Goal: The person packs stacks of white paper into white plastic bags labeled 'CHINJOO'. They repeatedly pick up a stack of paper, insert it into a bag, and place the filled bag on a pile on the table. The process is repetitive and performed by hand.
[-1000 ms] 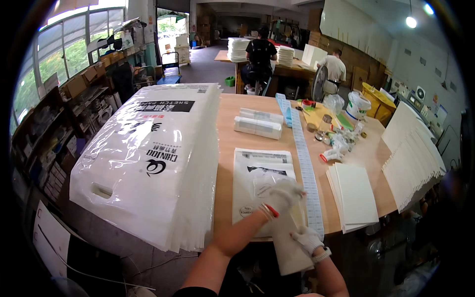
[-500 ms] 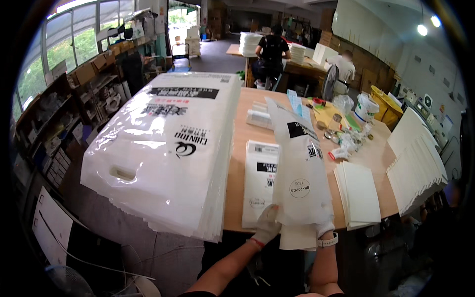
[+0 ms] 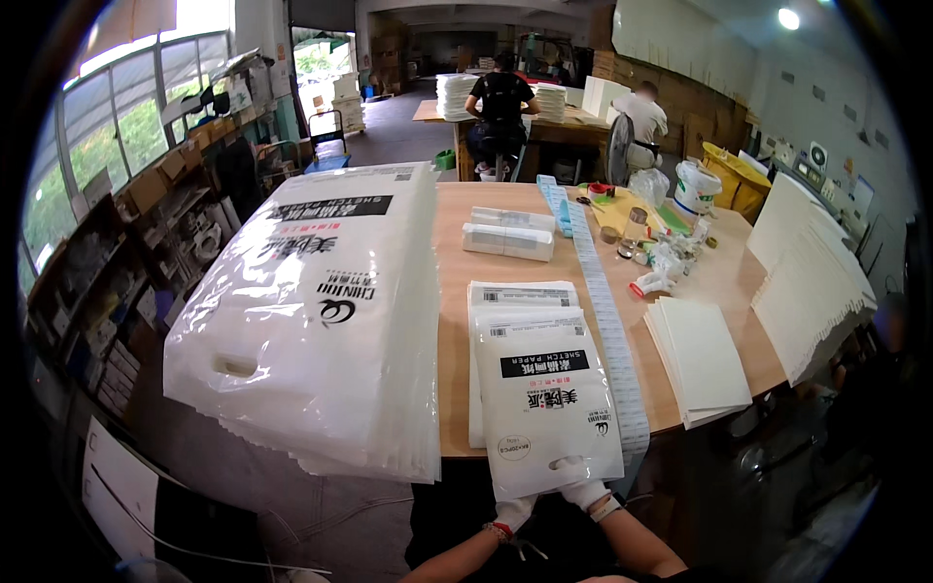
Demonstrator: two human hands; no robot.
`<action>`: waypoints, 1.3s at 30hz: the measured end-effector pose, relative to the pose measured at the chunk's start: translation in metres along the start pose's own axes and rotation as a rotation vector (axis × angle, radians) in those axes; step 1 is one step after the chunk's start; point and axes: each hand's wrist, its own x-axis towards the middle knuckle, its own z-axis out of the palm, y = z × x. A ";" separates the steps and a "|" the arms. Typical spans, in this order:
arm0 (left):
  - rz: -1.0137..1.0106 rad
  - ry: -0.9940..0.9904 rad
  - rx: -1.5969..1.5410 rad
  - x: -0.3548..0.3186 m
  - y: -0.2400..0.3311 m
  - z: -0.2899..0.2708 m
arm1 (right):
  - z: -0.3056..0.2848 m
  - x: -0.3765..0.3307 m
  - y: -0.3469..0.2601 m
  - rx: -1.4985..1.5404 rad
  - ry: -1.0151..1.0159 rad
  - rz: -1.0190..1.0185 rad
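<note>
Both my hands wear white gloves and hold the near end of a white plastic paper bag (image 3: pixel 552 413), printed with a black band and filled flat. My left hand (image 3: pixel 515 509) is closed at its near left corner, fingers partly hidden beneath. At the near right, my right hand (image 3: pixel 583 493) grips the edge by the handle hole, where gloved fingertips show. The bag's far part rests over a small stack of similar filled bags (image 3: pixel 474 389). A large pile of clear-and-white printed bags (image 3: pixel 292 291) lies to the left, handle hole toward me.
A long strip of pale blue labels (image 3: pixel 604 325) runs along the wooden table (image 3: pixel 452 209). To the right lie white paper sheets (image 3: pixel 702 355) and a taller fanned stack (image 3: pixel 812 291). Wrapped bundles (image 3: pixel 507 241), a jar (image 3: pixel 632 233) and a white bucket (image 3: pixel 696 187) stand farther back. Two people sit beyond.
The raised bag has come down flatter onto the small stack, printed face up. Paper that stuck out of its near end is now inside. Both hands have moved nearer to me.
</note>
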 end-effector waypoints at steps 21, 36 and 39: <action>0.078 0.120 0.342 -0.025 0.090 -0.110 | -0.026 -0.101 0.138 0.443 0.590 1.069; -0.804 -0.702 -0.836 0.138 0.150 0.093 | -0.122 -0.054 0.107 0.243 0.347 0.570; -0.741 -0.719 -0.871 0.140 0.159 0.091 | -0.123 -0.061 0.105 0.014 0.349 0.354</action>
